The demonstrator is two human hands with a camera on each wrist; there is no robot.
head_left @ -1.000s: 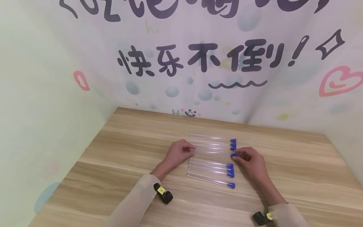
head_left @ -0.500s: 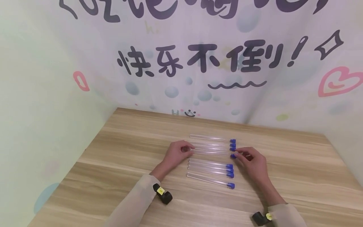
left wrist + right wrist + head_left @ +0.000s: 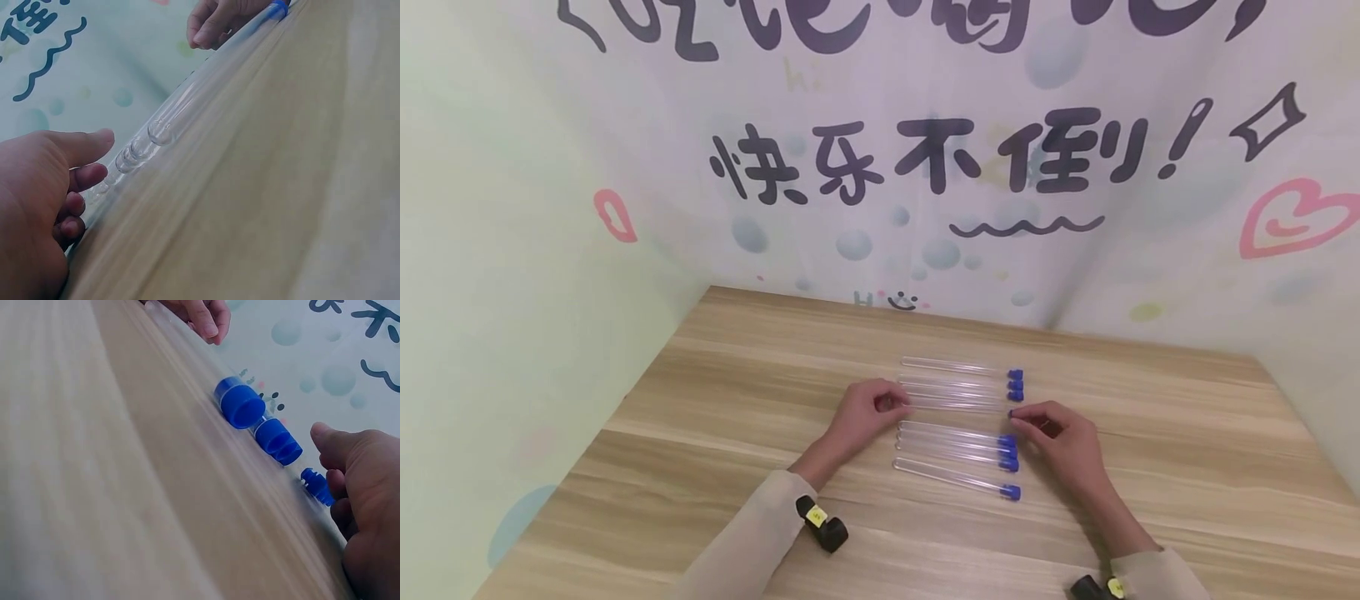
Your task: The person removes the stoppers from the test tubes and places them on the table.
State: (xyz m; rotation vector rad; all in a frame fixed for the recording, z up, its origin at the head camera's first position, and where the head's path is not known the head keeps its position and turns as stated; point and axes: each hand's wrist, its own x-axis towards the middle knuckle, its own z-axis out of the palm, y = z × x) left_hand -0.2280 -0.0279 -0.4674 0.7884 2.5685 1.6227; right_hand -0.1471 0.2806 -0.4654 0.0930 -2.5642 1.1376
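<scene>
Several clear test tubes lie side by side in the head view. Four lower ones, such as the nearest tube [image 3: 947, 475], have blue caps [image 3: 1011, 492] on their right ends. Farther back, uncapped tubes [image 3: 951, 365] lie left of several loose blue caps [image 3: 1016, 385]. My left hand [image 3: 867, 417] pinches the rounded left end of an uncapped tube [image 3: 955, 407]. At that tube's right end, my right hand [image 3: 1067, 442] pinches a small blue cap [image 3: 1011, 413], mostly covered by the fingertips. Whether cap and tube touch, I cannot tell.
The wooden table [image 3: 737, 367] meets a printed cloth backdrop [image 3: 820, 250] at its far edge. Black wrist cameras sit at the left cuff [image 3: 823, 525] and the right cuff [image 3: 1097, 587].
Both hands have shifted slightly toward the table's near side. The right fingertips have moved a little left and now cover more of the blue cap.
</scene>
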